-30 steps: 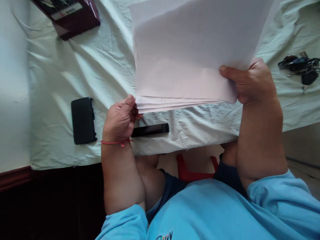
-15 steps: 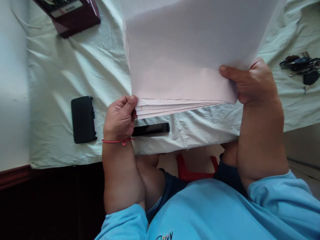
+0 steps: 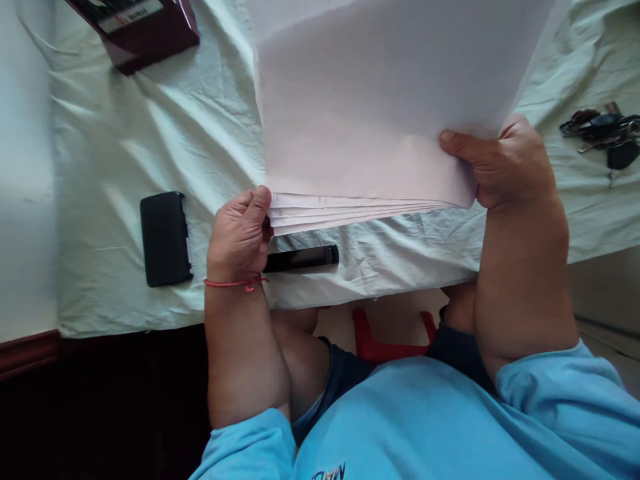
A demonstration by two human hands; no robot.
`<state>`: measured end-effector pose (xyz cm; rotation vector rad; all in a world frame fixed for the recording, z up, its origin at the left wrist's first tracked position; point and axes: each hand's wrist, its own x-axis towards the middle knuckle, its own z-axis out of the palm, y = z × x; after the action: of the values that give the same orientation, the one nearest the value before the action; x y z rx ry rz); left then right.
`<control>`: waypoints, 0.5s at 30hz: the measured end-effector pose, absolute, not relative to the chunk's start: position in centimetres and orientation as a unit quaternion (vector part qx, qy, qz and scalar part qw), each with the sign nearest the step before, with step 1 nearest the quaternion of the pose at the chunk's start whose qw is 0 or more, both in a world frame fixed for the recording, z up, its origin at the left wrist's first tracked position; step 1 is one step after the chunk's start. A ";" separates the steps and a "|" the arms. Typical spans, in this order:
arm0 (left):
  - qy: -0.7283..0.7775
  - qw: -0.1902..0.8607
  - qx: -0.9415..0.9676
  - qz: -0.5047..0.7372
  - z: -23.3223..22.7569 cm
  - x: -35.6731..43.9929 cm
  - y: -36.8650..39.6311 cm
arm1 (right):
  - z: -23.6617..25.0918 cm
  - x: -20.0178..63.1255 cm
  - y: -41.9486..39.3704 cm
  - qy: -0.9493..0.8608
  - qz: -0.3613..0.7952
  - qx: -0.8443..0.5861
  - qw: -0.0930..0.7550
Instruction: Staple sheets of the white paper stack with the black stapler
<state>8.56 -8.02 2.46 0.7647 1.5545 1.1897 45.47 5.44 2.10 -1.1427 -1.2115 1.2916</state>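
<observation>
Light blue long-sleeved top (image 3: 425, 427), sleeves pushed up past the elbows and bunched in soft folds on both sides. Dark lettering, only partly visible, at the chest near the lower edge of the view. Dark navy shorts (image 3: 345, 380) below the top, ending above the knees. Thin red string bracelet (image 3: 233, 283) around the left wrist, with a small knot or tassel toward the inner side. Forearms bare; right wrist bare.
</observation>
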 end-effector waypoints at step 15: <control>0.643 0.474 0.294 0.524 2.7 9.4 -7.6 | 2.1 45.5 5.4 -0.534 0.534 -0.435 0.490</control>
<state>9.41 -7.63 2.67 0.7195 1.5738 1.2825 45.47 5.35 2.09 -1.0573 -1.2975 1.2961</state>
